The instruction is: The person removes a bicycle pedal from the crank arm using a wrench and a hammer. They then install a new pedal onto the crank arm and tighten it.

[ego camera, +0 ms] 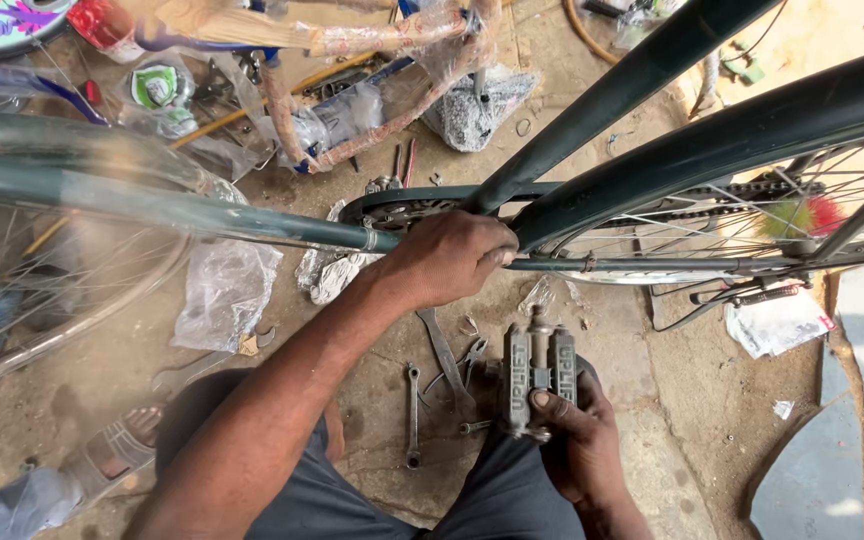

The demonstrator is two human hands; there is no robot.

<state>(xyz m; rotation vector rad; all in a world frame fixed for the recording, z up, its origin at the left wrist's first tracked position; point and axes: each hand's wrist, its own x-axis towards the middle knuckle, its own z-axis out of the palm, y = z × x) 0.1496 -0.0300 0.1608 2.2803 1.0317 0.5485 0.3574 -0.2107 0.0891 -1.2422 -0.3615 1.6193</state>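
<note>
Left hand (447,262) is closed around dark green metal bicycle frame (652,175) near the crank; right hand (577,440) grips grey block-shaped pedal (537,370), below-right of left hand; steel spanners (427,385) lie between.

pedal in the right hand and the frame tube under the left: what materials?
Pedal: black rubber-like blocks with moulded ribs around a grey metal core, dull and dusty. Frame tube: probably steel, painted dark green with a glossy sheen. Left hand grips it; right hand holds the pedal.
</note>
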